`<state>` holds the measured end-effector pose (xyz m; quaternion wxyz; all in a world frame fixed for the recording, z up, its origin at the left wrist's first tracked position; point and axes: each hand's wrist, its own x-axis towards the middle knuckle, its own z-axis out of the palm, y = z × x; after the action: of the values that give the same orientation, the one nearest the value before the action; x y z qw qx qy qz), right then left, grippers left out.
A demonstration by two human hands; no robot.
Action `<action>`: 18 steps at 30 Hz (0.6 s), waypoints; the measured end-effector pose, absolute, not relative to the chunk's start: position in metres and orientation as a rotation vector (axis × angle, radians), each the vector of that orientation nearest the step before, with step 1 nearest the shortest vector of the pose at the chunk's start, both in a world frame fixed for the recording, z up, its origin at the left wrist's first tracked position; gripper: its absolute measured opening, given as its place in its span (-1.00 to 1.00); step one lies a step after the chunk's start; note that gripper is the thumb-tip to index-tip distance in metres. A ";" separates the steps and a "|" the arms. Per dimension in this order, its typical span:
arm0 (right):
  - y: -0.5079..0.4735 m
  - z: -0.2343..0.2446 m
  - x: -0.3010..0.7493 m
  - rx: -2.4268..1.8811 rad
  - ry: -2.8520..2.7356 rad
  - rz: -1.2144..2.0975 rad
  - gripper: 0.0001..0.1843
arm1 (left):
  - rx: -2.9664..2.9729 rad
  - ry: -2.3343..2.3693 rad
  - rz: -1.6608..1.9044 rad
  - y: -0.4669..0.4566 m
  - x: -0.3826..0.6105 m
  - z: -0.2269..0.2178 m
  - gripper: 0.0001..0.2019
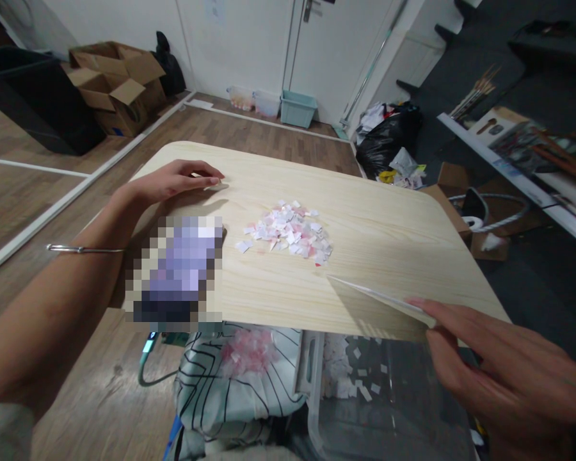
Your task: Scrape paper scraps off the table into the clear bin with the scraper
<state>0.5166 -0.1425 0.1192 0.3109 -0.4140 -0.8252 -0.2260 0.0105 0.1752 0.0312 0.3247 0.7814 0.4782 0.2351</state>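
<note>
My right hand pinches a pair of pale, slim tweezers, whose pointed tip reaches left over the wooden tabletop. Beyond the tip lies a loose pile of small white and pink paper-like pieces. At the table's far left, my left hand rests low over the surface, thumb and forefinger nearly together. Whatever is between those fingertips is too small to make out. Below the left forearm lies a phone-like object, its surface pixelated.
Below the near table edge, pink pieces lie on striped cloth. Beside them a clear plastic bin holds white pieces. A cable hangs at left. Cardboard boxes, a black bin and a shelf stand around.
</note>
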 end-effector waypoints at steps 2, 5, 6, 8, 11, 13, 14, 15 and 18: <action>-0.144 0.119 0.511 -1.040 -2.188 -0.539 -0.45 | 2.039 1.254 0.615 0.175 0.011 0.031 -0.24; -0.146 0.118 0.506 -1.038 -2.190 -0.486 -0.47 | 2.032 1.254 0.614 0.176 0.011 0.031 -0.25; -0.147 0.118 0.505 -1.048 -2.182 -0.490 -0.46 | 2.035 1.255 0.612 0.176 0.011 0.031 -0.24; -0.147 0.117 0.505 -1.072 -2.150 -0.539 -0.44 | 2.044 1.254 0.608 0.176 0.010 0.032 -0.21; -0.146 0.113 0.505 -1.148 -2.110 -0.585 -0.43 | 2.055 1.240 0.610 0.176 0.010 0.032 -0.19; -0.146 0.111 0.503 -1.191 -2.111 -0.547 -0.41 | 2.056 1.232 0.610 0.176 0.009 0.032 -0.19; -0.146 0.110 0.502 -1.204 -2.120 -0.516 -0.41 | 2.056 1.233 0.610 0.176 0.009 0.031 -0.19; -0.146 0.109 0.499 -1.201 -2.131 -0.487 -0.40 | 2.057 1.236 0.610 0.176 0.009 0.031 -0.19; -0.146 0.111 0.489 -1.160 -2.172 -0.442 -0.46 | 2.067 1.242 0.620 0.176 0.010 0.030 -0.20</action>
<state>0.4887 -0.1462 0.1111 0.3147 -0.4401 -0.8241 -0.1676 0.0097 0.1758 0.0303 0.3201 0.7866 0.4724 0.2359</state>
